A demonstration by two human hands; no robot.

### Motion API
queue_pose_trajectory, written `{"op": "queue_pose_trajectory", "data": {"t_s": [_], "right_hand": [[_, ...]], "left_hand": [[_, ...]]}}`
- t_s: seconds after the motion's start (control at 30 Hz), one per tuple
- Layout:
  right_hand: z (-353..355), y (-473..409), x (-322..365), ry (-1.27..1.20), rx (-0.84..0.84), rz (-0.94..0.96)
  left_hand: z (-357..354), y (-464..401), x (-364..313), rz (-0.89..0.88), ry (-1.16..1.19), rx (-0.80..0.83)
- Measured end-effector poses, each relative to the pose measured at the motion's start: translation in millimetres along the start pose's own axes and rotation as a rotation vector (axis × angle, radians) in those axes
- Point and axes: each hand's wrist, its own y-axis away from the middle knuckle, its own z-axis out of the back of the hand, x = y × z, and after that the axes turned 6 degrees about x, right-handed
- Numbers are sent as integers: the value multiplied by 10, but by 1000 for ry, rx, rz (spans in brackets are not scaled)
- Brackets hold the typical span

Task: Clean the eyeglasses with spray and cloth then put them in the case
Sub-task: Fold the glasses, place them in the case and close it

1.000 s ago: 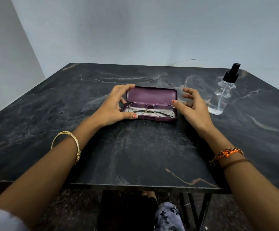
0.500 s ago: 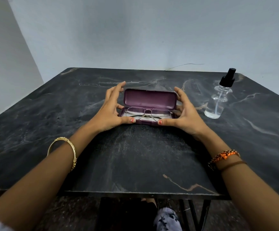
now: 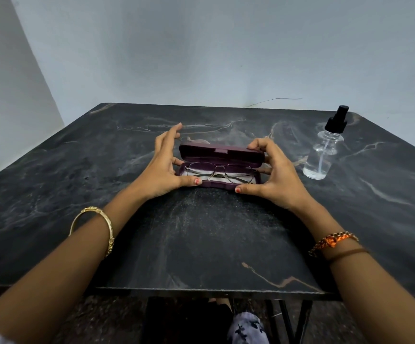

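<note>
A purple eyeglass case (image 3: 220, 156) sits mid-table with its lid tilted forward, half shut. Thin metal-framed eyeglasses (image 3: 220, 172) lie folded inside on a pale lining. My left hand (image 3: 163, 170) holds the case's left end, thumb on the front edge, fingers raised behind the lid. At the other end my right hand (image 3: 274, 175) grips the case, thumb on the front edge and fingers curled over the lid's corner. A clear spray bottle (image 3: 324, 152) with a black pump stands upright to the right of the case. No cloth shows as a separate item.
The dark marble-patterned table (image 3: 201, 232) stands against pale walls, its near edge close to my body. A thin wire (image 3: 276, 100) runs along the far edge. Table legs and a patterned trouser leg (image 3: 247, 328) show below the front edge.
The lid has swung from upright toward the base. My right hand came in from beside the case to grip its right end, fingers now over the lid. The camera has tilted slightly.
</note>
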Motion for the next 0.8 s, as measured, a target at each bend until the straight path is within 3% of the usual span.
{"op": "queue_pose_trajectory", "data": {"t_s": [0.47, 0.8], "right_hand": [[-12, 44, 76, 286, 54, 68], [-29, 37, 57, 448, 154, 70]], "left_hand": [[7, 19, -3, -27, -28, 3], [-2, 66, -68, -42, -115, 107]]}}
